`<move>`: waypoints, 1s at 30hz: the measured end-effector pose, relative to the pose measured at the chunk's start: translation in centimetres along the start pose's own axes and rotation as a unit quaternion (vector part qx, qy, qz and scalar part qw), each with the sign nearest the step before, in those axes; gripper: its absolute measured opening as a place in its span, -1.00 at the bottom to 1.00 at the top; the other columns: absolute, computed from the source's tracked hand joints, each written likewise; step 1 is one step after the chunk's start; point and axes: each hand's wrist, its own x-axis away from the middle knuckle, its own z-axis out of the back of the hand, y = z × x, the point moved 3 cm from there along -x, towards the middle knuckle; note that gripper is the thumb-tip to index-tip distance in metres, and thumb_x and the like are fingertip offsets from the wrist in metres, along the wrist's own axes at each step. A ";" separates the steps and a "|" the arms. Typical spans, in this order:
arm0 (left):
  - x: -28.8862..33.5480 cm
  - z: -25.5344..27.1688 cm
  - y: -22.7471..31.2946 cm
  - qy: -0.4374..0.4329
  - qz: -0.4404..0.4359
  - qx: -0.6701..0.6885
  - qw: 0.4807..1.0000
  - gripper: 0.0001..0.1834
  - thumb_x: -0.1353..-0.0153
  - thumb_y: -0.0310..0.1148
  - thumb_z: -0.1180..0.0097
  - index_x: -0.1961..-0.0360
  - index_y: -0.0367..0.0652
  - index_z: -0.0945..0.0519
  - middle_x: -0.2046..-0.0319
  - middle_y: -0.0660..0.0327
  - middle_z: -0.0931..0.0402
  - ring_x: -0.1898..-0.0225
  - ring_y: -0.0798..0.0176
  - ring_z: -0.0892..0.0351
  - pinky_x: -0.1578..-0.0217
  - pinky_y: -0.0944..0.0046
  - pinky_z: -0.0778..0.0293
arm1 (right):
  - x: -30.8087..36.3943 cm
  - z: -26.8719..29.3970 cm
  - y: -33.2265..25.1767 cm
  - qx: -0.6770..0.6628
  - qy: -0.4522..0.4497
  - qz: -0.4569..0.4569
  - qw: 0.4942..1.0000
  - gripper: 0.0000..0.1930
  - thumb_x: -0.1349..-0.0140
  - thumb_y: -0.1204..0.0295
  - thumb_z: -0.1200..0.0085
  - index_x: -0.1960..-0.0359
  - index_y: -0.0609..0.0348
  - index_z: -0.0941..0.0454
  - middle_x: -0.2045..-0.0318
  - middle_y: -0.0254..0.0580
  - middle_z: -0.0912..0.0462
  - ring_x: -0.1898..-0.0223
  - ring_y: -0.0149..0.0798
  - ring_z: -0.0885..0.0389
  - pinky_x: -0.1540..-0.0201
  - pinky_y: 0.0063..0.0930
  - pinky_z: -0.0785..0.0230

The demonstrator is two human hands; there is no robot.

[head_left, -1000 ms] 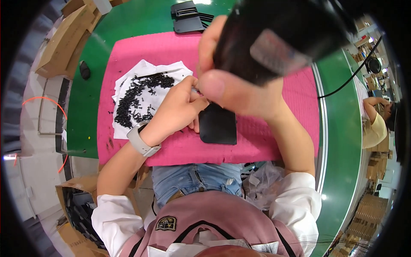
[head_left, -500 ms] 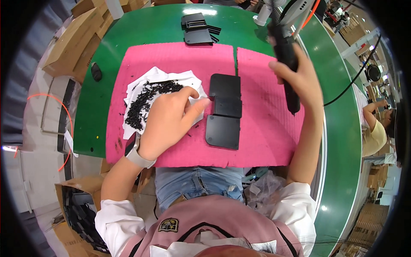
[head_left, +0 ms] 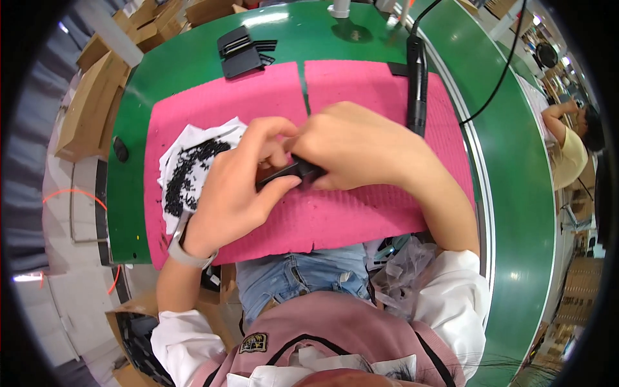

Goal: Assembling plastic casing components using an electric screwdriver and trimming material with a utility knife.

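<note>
Over the middle of the pink foam mat, my left hand and my right hand meet on a black plastic part. The fingers of both hands are closed on it and cover most of its shape. Just left of my left hand, many tiny black screw-like pieces lie heaped on a white cloth. A black electric screwdriver on a cable stands apart from my right hand, toward the far right of the mat.
More black plastic parts rest on the green table beyond the mat. A small dark object lies at the table's left. Below the left edge is a cardboard box of black parts. Another person sits far right.
My right hand has let go of the screwdriver and come to the middle. Both hands have picked up the black plastic part from the mat. The view has shifted slightly.
</note>
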 end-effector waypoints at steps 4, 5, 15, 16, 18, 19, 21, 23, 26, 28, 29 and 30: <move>0.6 2.2 -1.0 0.281 -0.159 0.017 0.946 -0.35 0.02 -0.52 -0.26 -0.12 -0.27 -0.26 0.12 0.10 -0.44 0.11 0.20 -0.49 0.02 0.25 -0.37 | 0.6 -0.8 -0.1 -0.163 0.322 0.041 0.932 -0.72 0.16 0.33 -0.26 0.46 0.21 -0.48 0.63 -0.05 -0.50 0.57 0.00 -0.55 0.52 -0.24 -0.34; 0.6 2.7 -1.7 0.302 -0.140 0.075 0.940 -0.29 0.04 -0.43 -0.29 -0.14 -0.29 -0.24 0.04 0.09 -0.39 0.03 0.18 -0.44 -0.05 0.21 -0.32 | 1.2 -0.9 -0.3 -0.224 0.360 0.030 0.905 -0.72 0.14 0.33 -0.26 0.47 0.21 -0.47 0.64 -0.05 -0.49 0.57 -0.01 -0.54 0.53 -0.28 -0.33; 4.0 0.3 0.1 0.197 -0.020 0.237 0.951 -0.58 -0.15 -0.32 -0.14 0.05 -0.40 -0.42 0.18 0.13 -0.51 0.16 0.29 -0.51 0.09 0.33 -0.39 | 6.5 -1.2 -3.0 -0.506 0.322 -0.005 0.800 -0.74 -0.04 0.28 -0.19 0.63 0.20 -0.51 0.76 -0.38 -0.40 0.74 -0.57 -0.31 0.65 -0.62 -0.07; 4.8 0.6 -0.5 0.203 -0.027 0.201 0.958 -0.57 -0.17 -0.31 -0.13 0.02 -0.38 -0.41 0.17 0.13 -0.50 0.15 0.29 -0.50 0.10 0.31 -0.39 | 7.0 -1.7 -3.0 -0.549 0.346 0.018 0.761 -0.80 -0.09 0.33 -0.13 0.55 0.21 -0.57 0.76 -0.38 -0.44 0.71 -0.55 -0.37 0.63 -0.62 -0.14; 5.8 1.2 -0.8 0.250 -0.038 0.211 0.944 -0.57 -0.20 -0.29 -0.11 0.00 -0.34 -0.40 0.15 0.13 -0.49 0.14 0.28 -0.50 0.09 0.29 -0.41 | 9.1 -1.7 -3.2 -0.621 0.392 0.008 0.678 -0.79 -0.11 0.34 -0.10 0.32 0.20 -0.63 0.67 -0.33 -0.53 0.66 -0.52 -0.46 0.59 -0.65 -0.24; 6.2 2.0 -1.1 0.300 0.025 0.248 0.921 -0.60 -0.25 -0.28 -0.06 -0.03 -0.29 -0.39 0.13 0.13 -0.48 0.14 0.28 -0.51 0.07 0.27 -0.43 | 9.9 -3.0 -3.0 -0.576 0.434 -0.006 0.693 -0.56 -0.08 0.33 -0.14 -0.02 0.19 -0.50 0.41 -0.21 -0.62 0.54 -0.47 -0.56 0.50 -0.65 -0.35; 6.3 2.4 -1.4 0.358 0.067 0.308 0.879 -0.61 -0.27 -0.19 -0.05 0.00 -0.22 -0.45 0.12 0.15 -0.53 0.14 0.25 -0.57 0.08 0.23 -0.50 | 11.2 -4.6 -4.6 -0.550 0.453 -0.044 0.700 -0.46 -0.06 0.32 -0.18 -0.11 0.18 -0.39 0.28 -0.17 -0.60 0.48 -0.46 -0.58 0.47 -0.62 -0.38; 5.9 0.6 -0.7 0.342 0.099 0.350 0.866 -0.58 -0.27 -0.09 -0.04 0.00 -0.17 -0.49 0.12 0.18 -0.56 0.15 0.22 -0.61 0.13 0.21 -0.56 | 11.1 -7.0 -7.5 -0.603 0.387 -0.088 0.692 -0.19 0.04 0.27 -0.32 -0.25 0.17 -0.18 0.06 -0.09 -0.55 0.34 -0.38 -0.62 0.37 -0.51 -0.44; 5.5 -5.0 -0.2 0.308 0.118 0.393 0.858 -0.60 -0.29 -0.21 -0.05 -0.05 -0.23 -0.40 0.10 0.15 -0.52 0.11 0.26 -0.57 0.11 0.23 -0.55 | 9.2 -10.9 -10.2 -0.461 0.598 -0.108 0.647 -0.35 -0.03 0.40 -0.27 -0.18 0.22 -0.28 0.15 -0.06 -0.59 0.36 -0.26 -0.65 0.36 -0.43 -0.47; 5.6 -6.2 -1.3 0.201 0.105 0.404 0.886 -0.50 -0.26 -0.19 -0.10 -0.12 -0.26 -0.33 -0.02 0.13 -0.44 0.01 0.22 -0.49 -0.01 0.18 -0.43 | 11.1 -11.4 -10.1 -0.454 0.592 -0.162 0.646 -0.55 -0.07 0.51 -0.19 -0.04 0.27 -0.43 0.28 -0.05 -0.63 0.44 -0.18 -0.66 0.42 -0.43 -0.46; 5.3 -6.0 -1.2 0.130 0.085 0.361 0.920 -0.42 -0.21 -0.16 -0.14 -0.14 -0.26 -0.31 -0.05 0.12 -0.42 -0.02 0.18 -0.47 -0.04 0.16 -0.39 | 11.8 -11.6 -9.7 -0.402 0.636 -0.156 0.640 -0.68 -0.07 0.55 -0.15 0.09 0.28 -0.52 0.38 -0.04 -0.64 0.51 -0.11 -0.65 0.49 -0.42 -0.44; 4.8 -5.7 -0.7 0.058 0.062 0.314 0.946 -0.35 -0.16 -0.12 -0.19 -0.16 -0.27 -0.28 -0.07 0.11 -0.40 -0.05 0.15 -0.45 -0.07 0.15 -0.35 | 12.8 -11.8 -9.2 -0.403 0.642 -0.160 0.632 -0.68 -0.07 0.55 -0.15 0.09 0.28 -0.52 0.38 -0.04 -0.64 0.51 -0.11 -0.65 0.49 -0.42 -0.44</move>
